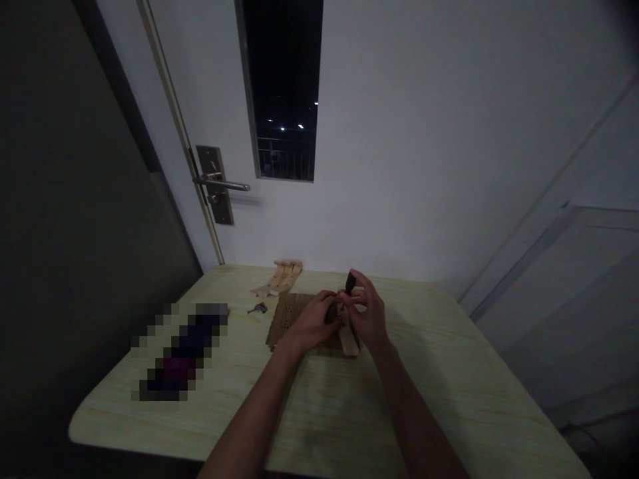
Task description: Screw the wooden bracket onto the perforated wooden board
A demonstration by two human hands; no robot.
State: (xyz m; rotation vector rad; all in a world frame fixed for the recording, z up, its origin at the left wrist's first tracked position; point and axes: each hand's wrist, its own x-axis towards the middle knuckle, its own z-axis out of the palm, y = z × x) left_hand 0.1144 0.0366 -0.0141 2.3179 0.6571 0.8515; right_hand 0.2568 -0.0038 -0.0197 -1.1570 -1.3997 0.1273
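Note:
My right hand [368, 316] grips a screwdriver [351, 282] by its short black handle, which stands nearly upright; its shaft is hidden by fingers. My left hand [317, 319] is closed close beside it, fingertips meeting the right hand's near the tool's lower end. What the left fingers pinch is hidden. Under both hands lies a pale wooden strip [348, 339], on the right part of a brown cardboard piece [285, 320]. Left of the cardboard is a small heap of dark metal bits [258, 308], likely screws.
Several more pale wooden pieces [280, 278] lie at the table's back edge. A blurred-out dark object [187, 352] rests on the left of the light wood-grain table [449, 399]. Behind the table stands a white door with a metal handle [222, 183] and a narrow window [284, 93].

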